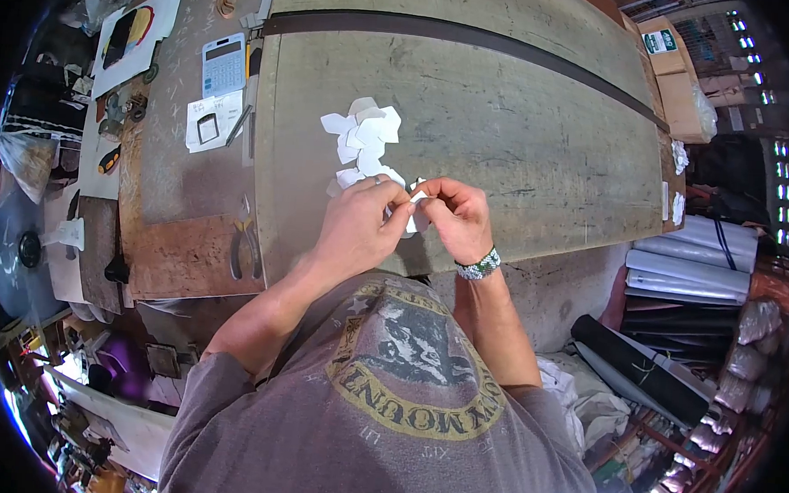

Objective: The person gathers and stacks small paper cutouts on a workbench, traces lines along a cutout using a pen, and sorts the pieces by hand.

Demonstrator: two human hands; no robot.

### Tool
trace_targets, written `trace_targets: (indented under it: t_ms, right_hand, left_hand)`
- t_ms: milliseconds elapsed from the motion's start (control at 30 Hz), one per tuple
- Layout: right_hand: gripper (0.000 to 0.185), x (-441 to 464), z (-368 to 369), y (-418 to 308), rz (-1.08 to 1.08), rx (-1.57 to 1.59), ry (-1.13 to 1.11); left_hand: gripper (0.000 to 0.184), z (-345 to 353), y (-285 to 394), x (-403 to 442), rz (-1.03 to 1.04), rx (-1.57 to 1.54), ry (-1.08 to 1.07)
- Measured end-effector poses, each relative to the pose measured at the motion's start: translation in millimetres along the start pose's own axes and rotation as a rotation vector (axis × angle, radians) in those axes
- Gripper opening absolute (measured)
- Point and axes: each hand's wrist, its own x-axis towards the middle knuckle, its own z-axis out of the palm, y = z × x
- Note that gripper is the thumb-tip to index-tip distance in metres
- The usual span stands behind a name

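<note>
Both of my hands meet at the near edge of the worktable, pinching a small white piece (417, 199) between the fingertips. My left hand (360, 216) comes in from the left, its thumb and forefinger closed on the piece. From the other side my right hand (461, 219), with a patterned bracelet at the wrist, has its thumb and forefinger closed on the same piece. Just beyond my left hand lies a loose pile of white flat cut pieces (364, 138), some with angular edges. My fingers partly hide the held piece.
Pliers (245, 249) lie on the left bench, with a calculator (224, 64) and a marked paper (214, 123) farther back. A dark strip (459, 37) crosses the worktable (525, 137). Rolls of sheet material (693, 262) are stacked at the right, below a cardboard box (679, 92).
</note>
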Motion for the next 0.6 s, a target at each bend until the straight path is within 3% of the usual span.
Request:
trace_targets:
  t_ms: [167,600]
  right_hand:
    - [0.017,0.4,-1.1,4.8,0.012,0.054,0.008]
    - [0.013,-7.6,3.0,1.7,0.208,0.268,-0.030]
  left_hand:
    - [0.017,-0.2,-6.9,0.4,-0.195,-0.263,-0.064]
    - [0.019,-2.2,-14.9,2.3,-0.267,-0.318,-0.047]
